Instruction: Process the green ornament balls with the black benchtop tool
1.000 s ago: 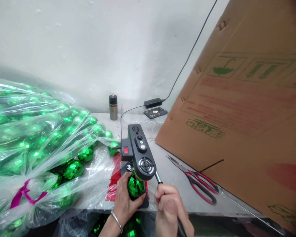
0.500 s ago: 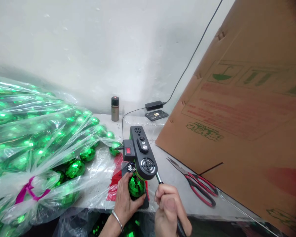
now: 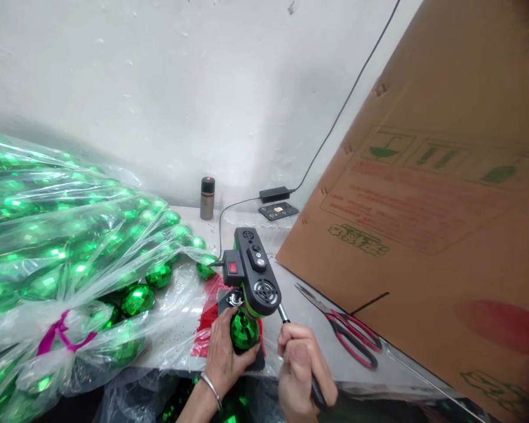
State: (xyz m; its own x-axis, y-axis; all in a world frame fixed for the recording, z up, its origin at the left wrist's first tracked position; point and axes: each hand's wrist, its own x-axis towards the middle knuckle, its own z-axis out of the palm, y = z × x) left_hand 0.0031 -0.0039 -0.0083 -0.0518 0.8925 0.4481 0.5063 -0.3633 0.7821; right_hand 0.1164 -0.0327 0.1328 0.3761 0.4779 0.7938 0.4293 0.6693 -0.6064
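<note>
Under the front end of a black machine (image 3: 264, 291) with round vents and a red switch, a shiny green faceted ball (image 3: 245, 330) sits on a dark base. My left hand (image 3: 224, 346), with a bangle on its wrist, is wrapped round the ball from the left, thumb in front. My right hand (image 3: 304, 370) is closed round the black handle (image 3: 318, 392) of a lever, whose metal rod (image 3: 283, 312) runs up to the machine. Red sheet material (image 3: 207, 320) lies under the base.
Clear plastic bags of green balls (image 3: 70, 235) fill the left side, one tied with a purple ribbon (image 3: 62, 335). Red-handled scissors (image 3: 348, 329) lie at right beside a large cardboard box (image 3: 405, 194). Behind are a small bottle (image 3: 207, 200), a power adapter (image 3: 274, 194) and a phone (image 3: 277, 211).
The view has shifted slightly. Both hands keep their grips on the ball and the lever handle, with little visible movement.
</note>
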